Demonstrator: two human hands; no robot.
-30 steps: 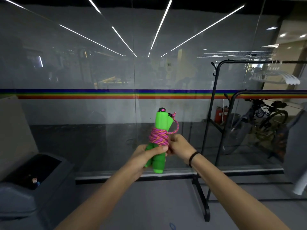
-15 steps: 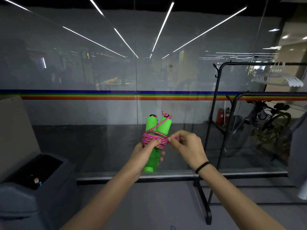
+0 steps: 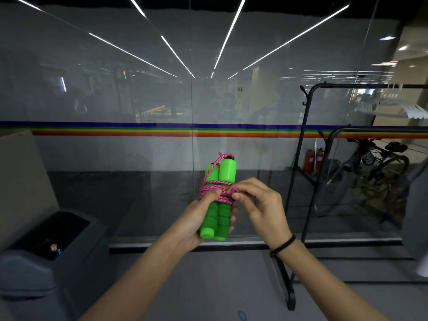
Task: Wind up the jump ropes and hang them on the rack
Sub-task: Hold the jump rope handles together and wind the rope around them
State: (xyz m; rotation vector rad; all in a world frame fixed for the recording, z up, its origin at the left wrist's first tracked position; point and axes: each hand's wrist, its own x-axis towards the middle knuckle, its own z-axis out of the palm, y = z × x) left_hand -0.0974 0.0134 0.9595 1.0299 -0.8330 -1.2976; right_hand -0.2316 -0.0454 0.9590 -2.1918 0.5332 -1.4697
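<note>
At the far left of my feed a grey bin stands on the floor with a pale board leaning behind it. A small capped bottle lies in its dark opening. Behind everything runs a glass wall with a rainbow stripe across it.

In the middle, the left hand holds the jump rope up in front of the glass, well above the floor. Its two green handles stand side by side, roughly upright. The left fingers curl round the lower half of the handles from behind. The thumb presses onto the pink cord, which is wound in several turns round the middle of the pair. One strand runs up to the handle tops.

Just to the right, the right hand meets the bundle. Its thumb and forefinger are pinched shut on a short bit of the cord at the edge of the coils, and the other fingers are loosely bent. A black band sits on that wrist.

Further right stands the black rack, apart from the rope and near the glass. White hangers hang on its top bar. Beyond the glass I can see a red fire extinguisher and a bicycle.
</note>
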